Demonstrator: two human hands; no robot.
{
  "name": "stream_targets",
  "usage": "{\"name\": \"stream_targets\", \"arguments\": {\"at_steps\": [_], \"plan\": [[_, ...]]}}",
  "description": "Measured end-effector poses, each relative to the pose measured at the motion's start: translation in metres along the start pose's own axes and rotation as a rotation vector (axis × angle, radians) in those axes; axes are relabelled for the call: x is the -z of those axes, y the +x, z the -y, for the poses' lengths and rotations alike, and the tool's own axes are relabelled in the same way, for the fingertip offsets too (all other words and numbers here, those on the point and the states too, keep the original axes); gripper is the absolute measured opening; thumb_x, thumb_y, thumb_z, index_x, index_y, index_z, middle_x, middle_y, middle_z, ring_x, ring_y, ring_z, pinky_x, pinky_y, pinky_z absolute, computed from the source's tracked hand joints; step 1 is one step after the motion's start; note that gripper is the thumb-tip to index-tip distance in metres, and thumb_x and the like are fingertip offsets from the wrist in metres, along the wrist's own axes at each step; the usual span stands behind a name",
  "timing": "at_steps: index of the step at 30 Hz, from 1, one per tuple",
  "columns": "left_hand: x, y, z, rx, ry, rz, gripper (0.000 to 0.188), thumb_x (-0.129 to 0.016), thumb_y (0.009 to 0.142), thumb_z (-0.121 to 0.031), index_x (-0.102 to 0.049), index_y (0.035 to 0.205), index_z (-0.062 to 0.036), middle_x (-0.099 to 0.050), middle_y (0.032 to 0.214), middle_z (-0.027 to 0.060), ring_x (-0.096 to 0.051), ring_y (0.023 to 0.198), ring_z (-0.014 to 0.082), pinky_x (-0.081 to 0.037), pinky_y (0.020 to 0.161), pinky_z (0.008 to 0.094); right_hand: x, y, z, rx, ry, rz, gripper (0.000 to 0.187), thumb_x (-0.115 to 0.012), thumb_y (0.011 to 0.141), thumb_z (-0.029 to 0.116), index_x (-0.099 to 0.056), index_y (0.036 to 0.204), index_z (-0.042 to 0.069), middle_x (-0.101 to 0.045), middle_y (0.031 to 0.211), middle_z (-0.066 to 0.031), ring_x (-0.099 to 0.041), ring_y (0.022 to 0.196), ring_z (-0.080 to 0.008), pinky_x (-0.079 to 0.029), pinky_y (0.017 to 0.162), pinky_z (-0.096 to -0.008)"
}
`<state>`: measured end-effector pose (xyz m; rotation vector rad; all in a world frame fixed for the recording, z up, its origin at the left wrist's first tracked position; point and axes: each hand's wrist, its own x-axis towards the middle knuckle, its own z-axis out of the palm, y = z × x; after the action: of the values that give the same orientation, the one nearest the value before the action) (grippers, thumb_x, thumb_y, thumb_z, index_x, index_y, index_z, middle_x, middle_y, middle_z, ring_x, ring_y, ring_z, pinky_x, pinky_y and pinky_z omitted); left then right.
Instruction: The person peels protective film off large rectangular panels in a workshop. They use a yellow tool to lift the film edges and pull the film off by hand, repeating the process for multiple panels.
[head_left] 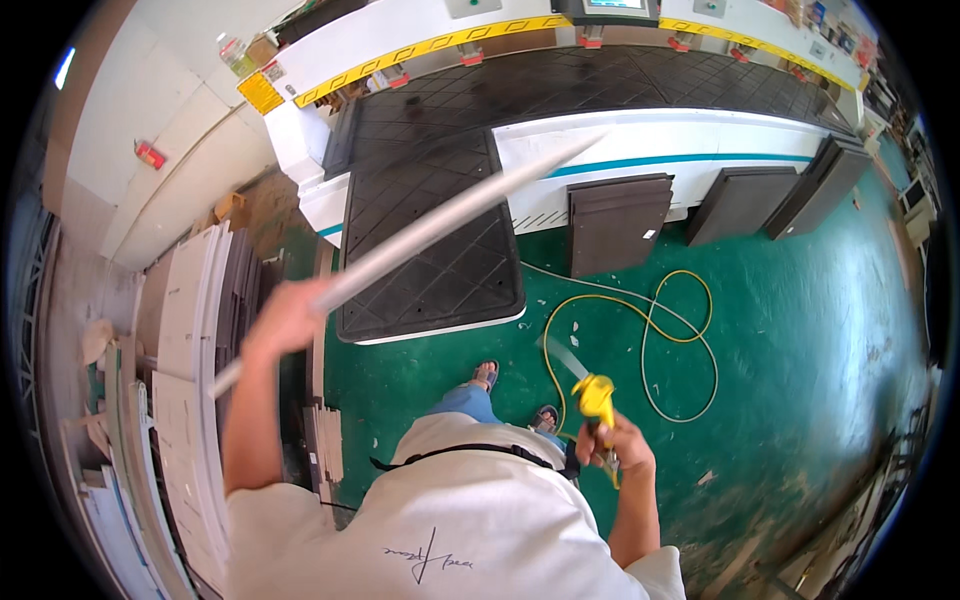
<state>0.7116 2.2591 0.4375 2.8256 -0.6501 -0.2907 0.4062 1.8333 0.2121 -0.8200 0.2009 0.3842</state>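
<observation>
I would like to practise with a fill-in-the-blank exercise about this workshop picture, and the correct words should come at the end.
1. The long pale strip is held in the person's ____ hand.
2. The right hand holds a tool whose head is coloured ____.
3. The floor is mainly ____ in colour.
4. Dark panels lean against a machine whose body is mostly ____.

Missing words: left; yellow; green; white.

Scene is mostly lit bright. Broad glare is thrown on green floor [815, 270] at right; 1 bright slit [65, 68] is seen upper left. Pale strip [430, 228] is motion-blurred, left hand [288, 322] softened. Straight edges are bowed; 4 corners are blacked out.
</observation>
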Motion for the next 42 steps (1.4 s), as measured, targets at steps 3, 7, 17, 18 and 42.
{"name": "stream_targets", "arguments": {"at_steps": [3,7,17,18,42], "plan": [[0.065,0.021,0.063,0.077,-0.047,-0.103,0.048,-0.079,0.075,0.0,-0.067,0.122,0.0004,-0.073,0.113,0.0193,-0.071,0.104,0.0309,-0.053,0.093,0.0376,-0.019,0.043,0.021,0.162,0.123,-0.317,0.04,-0.056,0.104,0.03,-0.047,0.135,0.006,-0.064,0.082,-0.0094,-0.063,0.068,-0.0205,-0.043,0.048,-0.0285],[0.037,0.083,0.127,0.112,0.027,-0.521,0.044,-0.08,0.082,-0.027,-0.07,0.118,-0.002,-0.072,0.116,0.0172,-0.067,0.11,0.0353,-0.048,0.098,0.0436,-0.026,0.07,0.051,-0.114,-0.37,-0.022,0.044,-0.056,0.105,0.025,-0.045,0.143,0.008,-0.065,0.088,-0.0074,-0.063,0.072,-0.0155,-0.044,0.053,-0.0243],[0.001,0.173,0.207,0.207,0.03,-0.698,0.051,-0.079,0.08,-0.052,-0.076,0.11,-0.011,-0.075,0.106,0.0107,-0.065,0.107,0.0295,-0.035,0.103,0.045,-0.065,0.149,0.08,-0.213,-0.448,-0.224,0.045,-0.063,0.099,0.025,-0.048,0.134,0.001,-0.064,0.083,-0.0086,-0.061,0.068,-0.0178,-0.047,0.058,-0.0299],[0.0,0.175,0.211,0.214,0.029,-0.68,0.051,-0.079,0.079,-0.053,-0.077,0.109,-0.0117,-0.076,0.104,0.0106,-0.065,0.107,0.0292,-0.035,0.102,0.0454,-0.076,0.153,0.086,-0.352,-0.488,-0.066,0.046,-0.064,0.098,0.023,-0.048,0.134,0.0,-0.063,0.082,-0.0086,-0.061,0.068,-0.0182,-0.047,0.059,-0.0305],[-0.006,-0.026,0.039,-0.144,-0.075,0.084,0.056,-0.066,0.079,-0.002,-0.065,0.132,-0.0163,-0.067,0.134,0.005,-0.065,0.118,0.0312,-0.057,0.094,0.0387,0.012,0.088,0.131,0.172,-0.924,0.069,0.025,-0.069,0.093,0.013,-0.07,0.114,-0.001,-0.07,0.09,-0.0094,-0.066,0.079,-0.022,-0.053,0.074,-0.0327]]}}
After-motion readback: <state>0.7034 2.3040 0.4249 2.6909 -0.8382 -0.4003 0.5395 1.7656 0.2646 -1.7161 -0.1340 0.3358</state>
